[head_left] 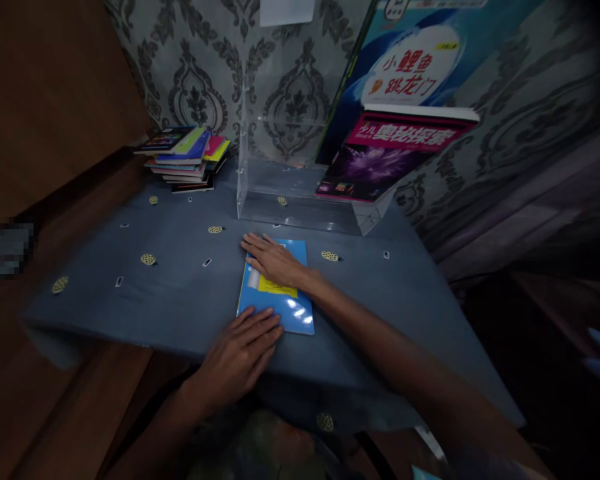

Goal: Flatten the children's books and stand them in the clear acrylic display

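A blue book [297, 317] with a yellow patch on its glossy cover lies flat on the cloth-covered table [180, 300], close to the front edge. My right hand [273, 259] rests across its upper part, palm down, fingers stretched out toward the upper left corner. At the lower left corner of the same book, my left hand [247, 347] lies flat with its fingertips on the cover. Neither hand grips anything. Part of the cover is hidden under both hands.
Behind the book stands a clear acrylic rack [300, 212]. On its right side lean a purple-and-red book [380, 160] and a larger blue book [410, 60]. A stack of books [185, 157] sits at the back left, by the patterned wall [195, 87].
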Demonstrator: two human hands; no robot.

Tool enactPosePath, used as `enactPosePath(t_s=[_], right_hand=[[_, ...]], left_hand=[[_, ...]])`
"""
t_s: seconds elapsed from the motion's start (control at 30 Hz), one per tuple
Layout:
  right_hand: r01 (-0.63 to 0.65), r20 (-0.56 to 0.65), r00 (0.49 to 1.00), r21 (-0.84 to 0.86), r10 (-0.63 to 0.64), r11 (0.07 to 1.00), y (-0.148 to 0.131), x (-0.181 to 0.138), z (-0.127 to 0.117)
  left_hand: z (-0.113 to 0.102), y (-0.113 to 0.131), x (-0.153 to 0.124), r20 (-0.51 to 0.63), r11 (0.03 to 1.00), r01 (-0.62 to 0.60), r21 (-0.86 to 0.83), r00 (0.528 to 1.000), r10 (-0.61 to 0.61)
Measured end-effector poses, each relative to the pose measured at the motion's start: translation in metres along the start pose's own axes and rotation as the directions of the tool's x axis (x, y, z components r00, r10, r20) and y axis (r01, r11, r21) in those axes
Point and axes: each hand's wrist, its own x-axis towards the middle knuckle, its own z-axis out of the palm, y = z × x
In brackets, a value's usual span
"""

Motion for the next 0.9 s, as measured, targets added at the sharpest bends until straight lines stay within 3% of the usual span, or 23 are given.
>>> enactPosePath(t_s=[0.17, 0.3, 0.47, 0.7, 0.9], right_hand=[[0.077, 0.068, 0.994, 0.048, -0.080, 0.996, -0.035, -0.026, 0.004], [0.094, 0.144, 0.981, 0.226, -0.128, 0.970, -0.070, -0.054, -0.002], [0.054, 0.091, 0.992, 0.334, -0.089, 0.941, -0.099, -0.093, -0.003], [-0.064, -0.028, 0.997, 0.246, 0.073, 0.967, -0.100, -0.127, -0.002], [-0.181, -0.083, 0.975, 0.240, 0.206, 0.954, -0.081, -0.154, -0.003]], left_hand=[[0.010, 0.006, -0.003, -0.063, 0.995, -0.008, 0.102, 0.998, 0.015], [0.016, 0.013, -0.006, -0.117, 0.988, 0.010, 0.152, 0.993, 0.007], [0.023, 0.015, -0.014, -0.130, 0.983, 0.030, 0.182, 0.992, -0.007], [0.016, 0.018, -0.011, -0.090, 0.977, -0.013, 0.213, 0.995, 0.033], [0.003, 0.007, -0.011, -0.071, 0.995, 0.064, 0.076, 0.996, -0.059]])
